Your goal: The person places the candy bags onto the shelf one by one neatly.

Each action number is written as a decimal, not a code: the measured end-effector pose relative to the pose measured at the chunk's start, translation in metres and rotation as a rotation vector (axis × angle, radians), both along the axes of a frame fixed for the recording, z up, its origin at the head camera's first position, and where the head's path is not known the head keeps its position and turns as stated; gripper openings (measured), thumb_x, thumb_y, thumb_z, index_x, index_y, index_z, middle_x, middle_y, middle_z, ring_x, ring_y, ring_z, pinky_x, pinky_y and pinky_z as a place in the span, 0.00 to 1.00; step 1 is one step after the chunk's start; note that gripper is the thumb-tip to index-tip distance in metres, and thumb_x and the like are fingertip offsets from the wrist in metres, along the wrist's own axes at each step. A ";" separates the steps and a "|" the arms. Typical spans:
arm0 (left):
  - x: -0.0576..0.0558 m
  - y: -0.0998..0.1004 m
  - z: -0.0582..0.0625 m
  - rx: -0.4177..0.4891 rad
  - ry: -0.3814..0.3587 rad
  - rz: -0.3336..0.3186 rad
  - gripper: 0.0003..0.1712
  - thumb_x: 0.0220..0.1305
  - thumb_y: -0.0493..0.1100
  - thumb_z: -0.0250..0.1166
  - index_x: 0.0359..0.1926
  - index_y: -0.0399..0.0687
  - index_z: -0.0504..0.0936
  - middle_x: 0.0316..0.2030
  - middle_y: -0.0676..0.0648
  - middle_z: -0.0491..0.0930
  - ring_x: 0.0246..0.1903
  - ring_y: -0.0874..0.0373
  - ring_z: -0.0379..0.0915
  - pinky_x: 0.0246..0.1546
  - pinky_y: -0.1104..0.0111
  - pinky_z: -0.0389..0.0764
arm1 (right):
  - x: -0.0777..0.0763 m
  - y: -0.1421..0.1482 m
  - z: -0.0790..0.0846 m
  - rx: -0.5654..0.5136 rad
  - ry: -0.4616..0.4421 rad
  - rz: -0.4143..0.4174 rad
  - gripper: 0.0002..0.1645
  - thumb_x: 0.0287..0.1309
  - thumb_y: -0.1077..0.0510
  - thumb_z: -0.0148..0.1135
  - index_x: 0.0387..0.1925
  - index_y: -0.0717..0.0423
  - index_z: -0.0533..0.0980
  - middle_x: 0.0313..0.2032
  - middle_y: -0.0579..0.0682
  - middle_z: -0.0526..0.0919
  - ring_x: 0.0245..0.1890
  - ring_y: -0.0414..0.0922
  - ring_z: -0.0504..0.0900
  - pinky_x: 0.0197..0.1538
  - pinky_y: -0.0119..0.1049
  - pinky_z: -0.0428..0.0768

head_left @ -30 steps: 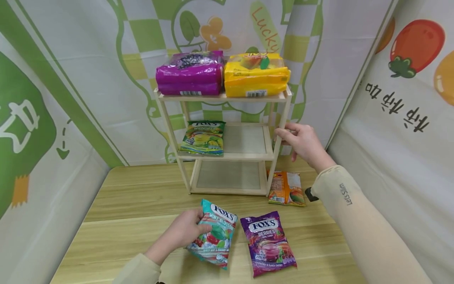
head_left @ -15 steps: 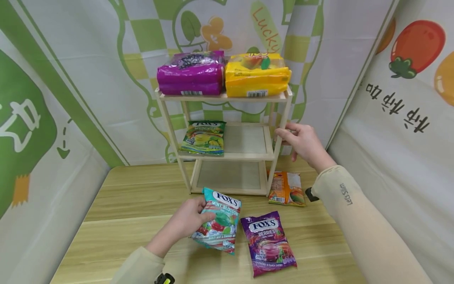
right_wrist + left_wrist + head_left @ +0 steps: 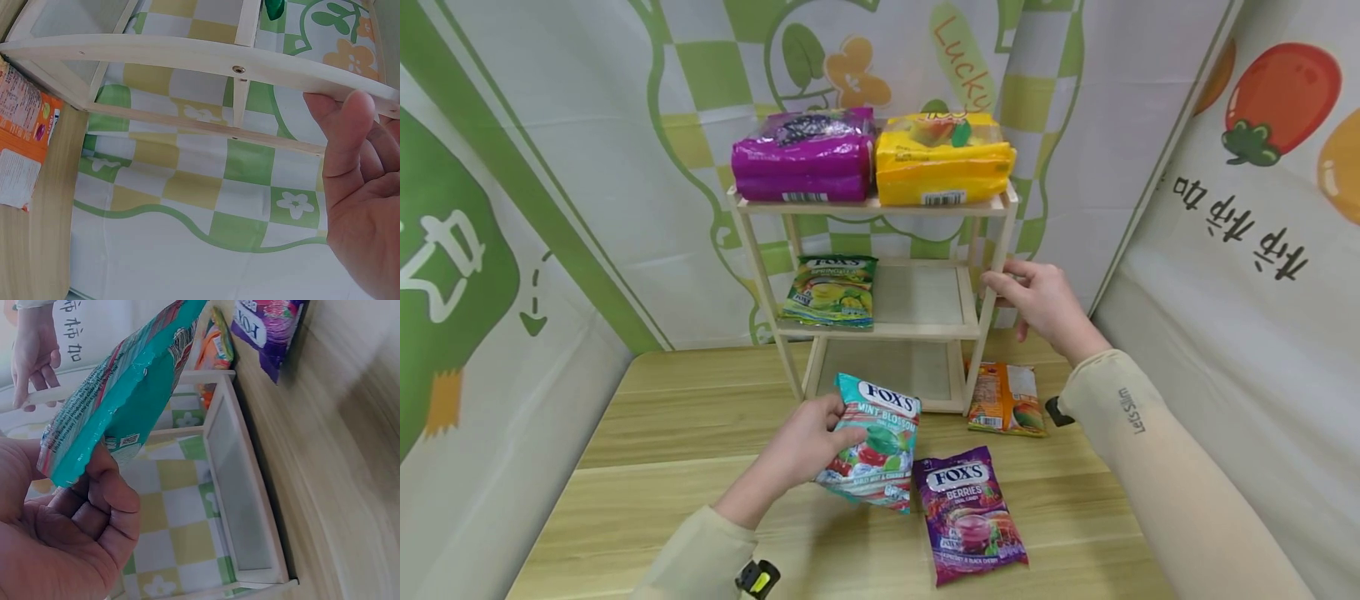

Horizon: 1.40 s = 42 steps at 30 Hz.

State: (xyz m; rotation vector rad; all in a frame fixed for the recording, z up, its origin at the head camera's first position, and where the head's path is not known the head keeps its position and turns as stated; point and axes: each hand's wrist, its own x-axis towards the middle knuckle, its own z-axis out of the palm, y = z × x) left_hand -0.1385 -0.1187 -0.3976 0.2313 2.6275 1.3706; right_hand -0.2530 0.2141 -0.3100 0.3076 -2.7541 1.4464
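My left hand (image 3: 808,443) pinches the left edge of a teal Fox's Mint Blossom candy bag (image 3: 880,446), thumb on its front and curled fingers behind. The bag is tilted up above the table, before the bottom tier of a wooden shelf rack (image 3: 880,333). In the left wrist view the bag's teal back (image 3: 140,400) shows. My right hand (image 3: 1037,300) holds the rack's front right post between thumb and fingers; in the right wrist view the thumb and fingertips touch the post (image 3: 187,56). Just right of the teal bag lies a purple Fox's Berries bag (image 3: 972,517).
A purple pack (image 3: 805,158) and a yellow pack (image 3: 943,162) sit on the top tier. On the middle tier's left lies a green Fox's candy bag (image 3: 830,292). An orange bag (image 3: 1006,398) lies on the table (image 3: 685,467) by the rack's right foot.
My left hand has carried the teal candy bag up and slightly right, toward the rack's bottom tier. The right hand stays on the post.
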 end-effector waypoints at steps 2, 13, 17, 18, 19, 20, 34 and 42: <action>-0.001 0.002 0.003 -0.008 0.015 0.000 0.11 0.67 0.44 0.70 0.41 0.42 0.79 0.30 0.51 0.84 0.27 0.60 0.78 0.28 0.68 0.82 | 0.000 0.000 0.000 0.001 -0.001 -0.001 0.49 0.66 0.27 0.57 0.74 0.55 0.66 0.67 0.62 0.75 0.58 0.57 0.83 0.26 0.47 0.87; -0.010 0.012 0.017 0.028 0.045 -0.009 0.11 0.67 0.43 0.71 0.42 0.42 0.79 0.30 0.52 0.85 0.27 0.60 0.79 0.28 0.68 0.83 | 0.001 0.001 0.001 0.004 -0.005 -0.004 0.48 0.66 0.28 0.57 0.74 0.55 0.66 0.65 0.62 0.77 0.58 0.57 0.83 0.27 0.49 0.86; -0.012 0.016 0.022 0.038 0.052 -0.017 0.11 0.68 0.44 0.70 0.43 0.43 0.79 0.30 0.52 0.86 0.27 0.60 0.80 0.28 0.67 0.83 | 0.000 0.001 0.000 0.004 -0.001 -0.005 0.47 0.66 0.28 0.57 0.73 0.55 0.67 0.64 0.62 0.78 0.57 0.58 0.83 0.25 0.49 0.86; -0.012 0.016 0.023 0.039 0.059 -0.019 0.11 0.68 0.45 0.70 0.43 0.43 0.79 0.30 0.52 0.85 0.27 0.60 0.79 0.28 0.67 0.83 | 0.000 0.000 0.000 0.004 0.001 -0.005 0.47 0.66 0.28 0.57 0.73 0.54 0.68 0.63 0.62 0.79 0.57 0.58 0.84 0.25 0.49 0.86; -0.013 0.017 0.024 0.040 0.063 -0.021 0.11 0.68 0.45 0.70 0.43 0.43 0.79 0.30 0.52 0.85 0.27 0.60 0.79 0.28 0.67 0.82 | 0.000 0.000 0.000 0.003 0.003 -0.004 0.46 0.66 0.28 0.57 0.72 0.54 0.69 0.63 0.62 0.79 0.57 0.58 0.84 0.24 0.50 0.85; -0.014 0.018 0.025 0.043 0.068 -0.022 0.11 0.68 0.45 0.70 0.43 0.43 0.79 0.30 0.52 0.86 0.27 0.60 0.79 0.28 0.67 0.82 | -0.001 0.000 0.000 0.007 0.006 -0.001 0.46 0.66 0.27 0.57 0.72 0.54 0.70 0.63 0.62 0.79 0.57 0.58 0.84 0.23 0.49 0.85; -0.024 0.025 0.036 0.079 0.075 -0.024 0.12 0.69 0.43 0.69 0.46 0.40 0.79 0.33 0.48 0.87 0.29 0.59 0.81 0.29 0.68 0.85 | 0.002 -0.001 0.000 0.007 0.017 -0.003 0.40 0.67 0.28 0.57 0.66 0.51 0.75 0.62 0.61 0.80 0.55 0.57 0.85 0.22 0.47 0.84; -0.030 0.028 0.039 0.095 0.091 -0.031 0.12 0.69 0.43 0.69 0.45 0.41 0.79 0.32 0.49 0.87 0.27 0.60 0.80 0.28 0.68 0.83 | 0.000 0.000 0.000 -0.001 0.009 0.000 0.44 0.65 0.26 0.57 0.68 0.51 0.74 0.63 0.61 0.79 0.56 0.58 0.84 0.21 0.48 0.84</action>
